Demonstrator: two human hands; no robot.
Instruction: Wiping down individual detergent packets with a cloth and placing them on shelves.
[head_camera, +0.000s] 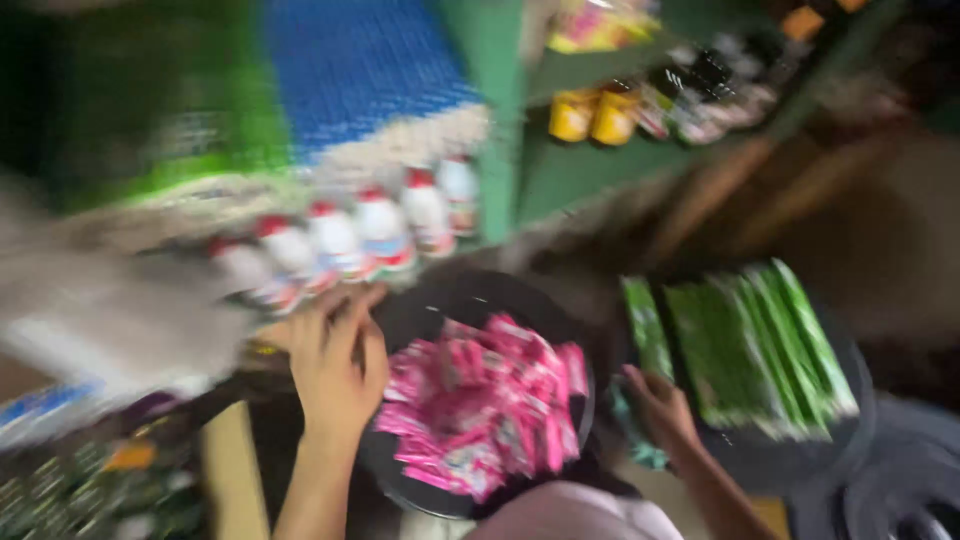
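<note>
So the left hand (335, 365) is resting spread on the rim of the dark tray (400, 470) of pink sachets (490, 405); the right hand (660, 410) is gripping the tray of green sachets (750, 350); too blurry for finger detail.

Pink sachets (490, 405) in black tray (450, 300); green sachets (760, 350) alongside

A narrow gap runs between the dark bowl of pink packets (485, 405) and the tray of green packets (750, 350), and the right hand (660, 405) sits in it. The left hand (335, 360) fills the space between the bowl's left rim and the row of white red-capped bottles (350, 240). A green shelf post (490, 110) stands behind the bowl.
</note>
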